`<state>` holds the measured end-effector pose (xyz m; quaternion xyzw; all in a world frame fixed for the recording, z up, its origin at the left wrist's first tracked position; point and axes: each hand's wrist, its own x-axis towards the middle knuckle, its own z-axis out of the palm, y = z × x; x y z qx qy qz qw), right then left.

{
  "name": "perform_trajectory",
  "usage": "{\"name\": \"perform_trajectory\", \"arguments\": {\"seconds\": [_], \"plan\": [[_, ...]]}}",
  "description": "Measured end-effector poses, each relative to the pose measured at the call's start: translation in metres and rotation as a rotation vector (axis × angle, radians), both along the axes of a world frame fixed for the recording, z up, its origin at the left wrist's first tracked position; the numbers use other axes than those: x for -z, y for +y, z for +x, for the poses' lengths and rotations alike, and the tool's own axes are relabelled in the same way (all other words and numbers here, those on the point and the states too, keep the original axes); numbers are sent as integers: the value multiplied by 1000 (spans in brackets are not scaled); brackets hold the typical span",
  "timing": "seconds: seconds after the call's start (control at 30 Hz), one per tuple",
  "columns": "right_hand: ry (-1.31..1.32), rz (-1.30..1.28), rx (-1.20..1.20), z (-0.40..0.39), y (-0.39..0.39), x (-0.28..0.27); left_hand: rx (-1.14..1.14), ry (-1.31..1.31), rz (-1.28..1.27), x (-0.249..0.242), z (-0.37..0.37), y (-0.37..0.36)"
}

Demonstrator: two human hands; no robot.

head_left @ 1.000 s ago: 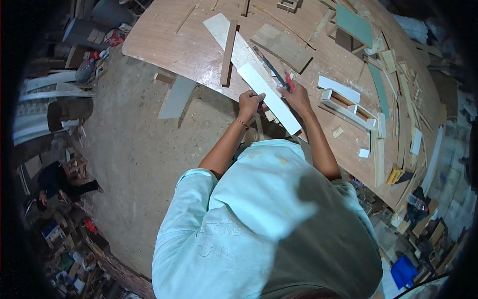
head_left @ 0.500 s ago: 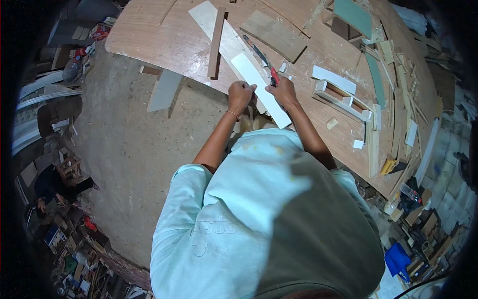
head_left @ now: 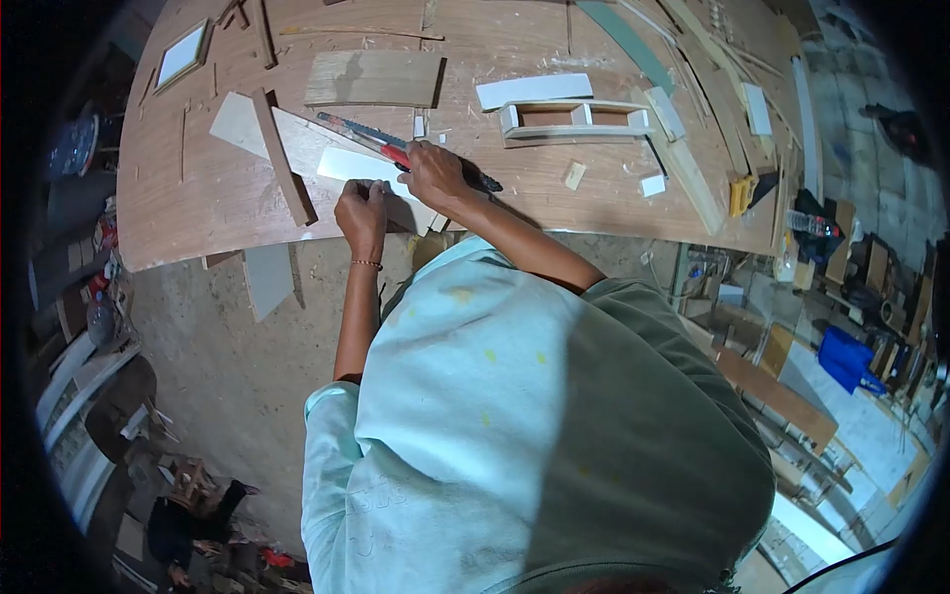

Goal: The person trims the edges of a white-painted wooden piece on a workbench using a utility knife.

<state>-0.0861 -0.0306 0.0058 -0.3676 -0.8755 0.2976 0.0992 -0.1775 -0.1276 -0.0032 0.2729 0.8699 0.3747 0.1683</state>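
A narrow white board (head_left: 341, 164) lies slanted at the table's near edge, over a longer pale board (head_left: 242, 129). My left hand (head_left: 362, 210) has its fingers pinched at the near side of the white board. My right hand (head_left: 437, 176) is closed around the red and black handle of a saw (head_left: 348, 128), just beyond the white board. The long dark blade points away to the left, and the handle's black end sticks out behind my hand. To the left, a brown wood strip (head_left: 282, 158) crosses the pale board.
Beyond my hands lies a flat wooden panel (head_left: 374, 79). A divided wooden box frame (head_left: 574, 121) stands right of it, beside a white strip (head_left: 532, 91). Long wood strips line the table's right side. A small framed piece (head_left: 183, 53) is far left. Another person (head_left: 183, 530) sits low at left.
My view has turned, so the table sits more squarely ahead. The right hand has moved farther over the saw's handle, whose black end now shows behind it. The left hand stays by the white board.
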Motion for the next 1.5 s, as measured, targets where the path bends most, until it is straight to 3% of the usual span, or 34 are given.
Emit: {"name": "perform_trajectory", "arguments": {"seconds": [0.1,0.23,0.43,0.6,0.8,1.03,1.37,1.47,1.5], "plan": [[-91,-82,40,11,9,0,103,2,34,19,10,15],[-44,-88,161,33,10,-10,251,-49,36,6,34,29],[-194,-155,334,79,13,6,435,-75,101,5,67,43],[-135,-147,361,95,11,3,446,-41,31,4,61,55],[-28,-125,361,99,14,1,329,443,-103,9,26,79],[-41,-136,300,96,22,1,284,586,-353,18,26,98],[-50,-215,193,93,40,1,135,455,-400,17,27,106],[-25,-216,177,90,46,-4,97,324,-287,9,22,100],[-33,-238,189,87,48,-6,74,119,-108,7,19,98]]}}
